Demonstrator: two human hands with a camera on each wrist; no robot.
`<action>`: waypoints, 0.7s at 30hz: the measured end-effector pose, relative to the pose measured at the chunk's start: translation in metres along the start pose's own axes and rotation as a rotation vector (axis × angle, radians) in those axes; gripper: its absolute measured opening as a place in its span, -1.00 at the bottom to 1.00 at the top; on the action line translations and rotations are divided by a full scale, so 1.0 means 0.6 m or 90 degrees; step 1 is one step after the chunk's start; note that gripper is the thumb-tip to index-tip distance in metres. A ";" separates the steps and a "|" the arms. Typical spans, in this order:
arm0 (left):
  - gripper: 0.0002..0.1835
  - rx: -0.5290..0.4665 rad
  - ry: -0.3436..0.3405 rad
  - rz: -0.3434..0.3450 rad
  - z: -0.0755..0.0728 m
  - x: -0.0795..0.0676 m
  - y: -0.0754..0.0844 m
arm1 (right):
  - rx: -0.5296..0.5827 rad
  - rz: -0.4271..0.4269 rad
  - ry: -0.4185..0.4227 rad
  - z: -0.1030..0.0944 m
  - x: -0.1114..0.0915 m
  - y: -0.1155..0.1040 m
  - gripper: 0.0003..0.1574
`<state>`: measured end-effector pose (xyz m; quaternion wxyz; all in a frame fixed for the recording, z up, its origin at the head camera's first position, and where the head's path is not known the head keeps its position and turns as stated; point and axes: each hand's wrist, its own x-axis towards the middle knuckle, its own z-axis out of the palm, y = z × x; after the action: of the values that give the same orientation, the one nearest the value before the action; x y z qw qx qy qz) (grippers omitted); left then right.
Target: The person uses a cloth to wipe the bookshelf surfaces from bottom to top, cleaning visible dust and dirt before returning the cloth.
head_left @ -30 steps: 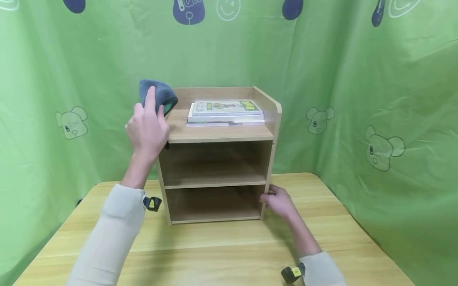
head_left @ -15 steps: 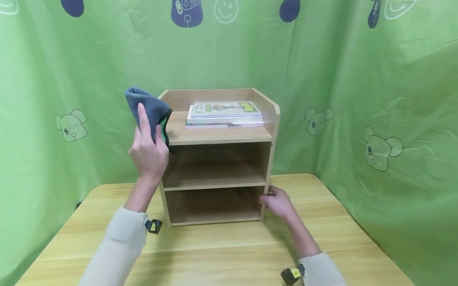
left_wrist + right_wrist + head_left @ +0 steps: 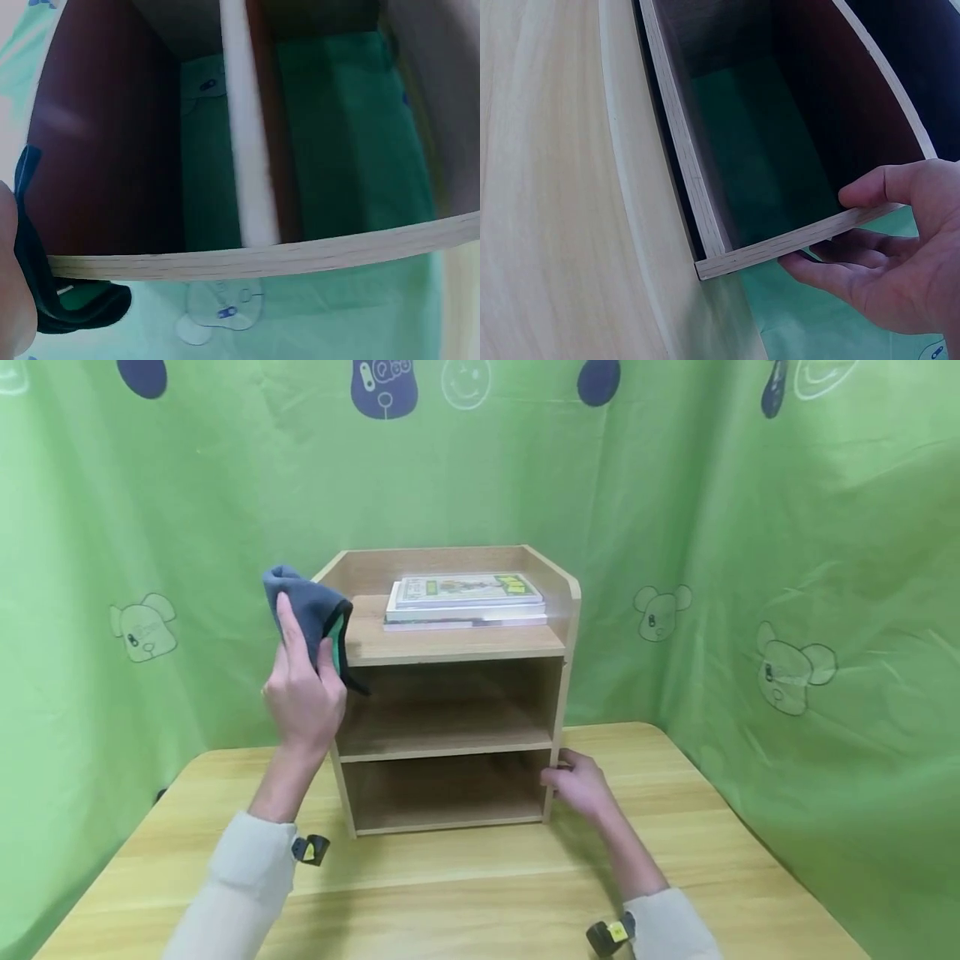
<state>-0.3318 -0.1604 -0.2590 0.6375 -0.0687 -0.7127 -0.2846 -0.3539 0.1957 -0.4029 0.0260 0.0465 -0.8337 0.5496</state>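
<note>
My left hand (image 3: 306,693) grips a folded blue-grey cloth (image 3: 303,606) with a dark edge and a patch of green, at the upper left of a small wooden shelf unit (image 3: 453,747). In the left wrist view the dark hem of the cloth (image 3: 45,300) hangs by the front edge of the unit's side panel. Low on the opposite side, my right hand (image 3: 581,785) pinches the right side panel. The right wrist view has the thumb inside the lower compartment and the other fingers outside the panel (image 3: 780,244).
On the unit's top board lies a stack of books (image 3: 465,602), inside a raised rim at the back and sides. The unit stands on a light wooden table (image 3: 450,893). Green printed curtains (image 3: 810,568) hang behind the table and along its sides.
My left hand has come down and slightly left with the cloth, off the top board to beside its front left corner. The right hand keeps its hold on the panel.
</note>
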 end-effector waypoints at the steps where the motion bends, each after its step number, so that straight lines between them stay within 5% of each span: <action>1: -0.34 0.008 -0.008 0.004 -0.002 0.009 0.000 | 0.000 0.000 -0.001 0.001 0.000 -0.001 -0.24; 8: -0.36 0.088 -0.133 0.004 -0.005 0.081 0.017 | -0.021 0.007 -0.001 0.001 0.000 0.001 -0.22; 15: -0.51 0.255 -0.461 -0.085 -0.006 0.172 0.057 | -0.004 0.009 0.000 -0.002 0.000 0.000 -0.23; 18: -0.59 0.312 -0.583 -0.085 0.000 0.206 0.064 | 0.003 0.011 -0.003 -0.003 0.000 -0.001 -0.21; 21: -0.64 0.351 -0.658 -0.058 0.016 0.233 0.067 | 0.002 0.005 -0.005 -0.007 0.000 -0.002 -0.21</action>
<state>-0.3466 -0.1593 -0.1140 0.1886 0.0007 -0.9810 -0.0456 -0.3541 0.1991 -0.4004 0.0206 0.0451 -0.8331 0.5509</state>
